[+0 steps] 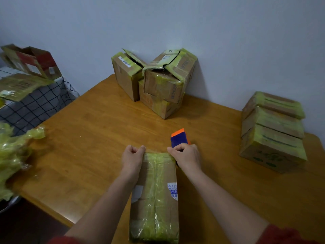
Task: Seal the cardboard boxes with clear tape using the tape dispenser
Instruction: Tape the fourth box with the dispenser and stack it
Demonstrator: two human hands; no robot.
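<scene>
Dim, soft indoor light; wide-angle bending and blur at edges.

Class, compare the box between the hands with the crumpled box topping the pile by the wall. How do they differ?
The near box lies flat, its top closed and taped lengthwise; the crumpled box gapes, top flaps torn. The near box has the left hand and the right hand, gripping the tape dispenser, at its far end; the crumpled box sits untouched, tilted on another box. Both are brown cardboard with yellow-green tape.

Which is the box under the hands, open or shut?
Shut: the box has flaps lying flat, with glossy tape running lengthwise over their seam.
</scene>
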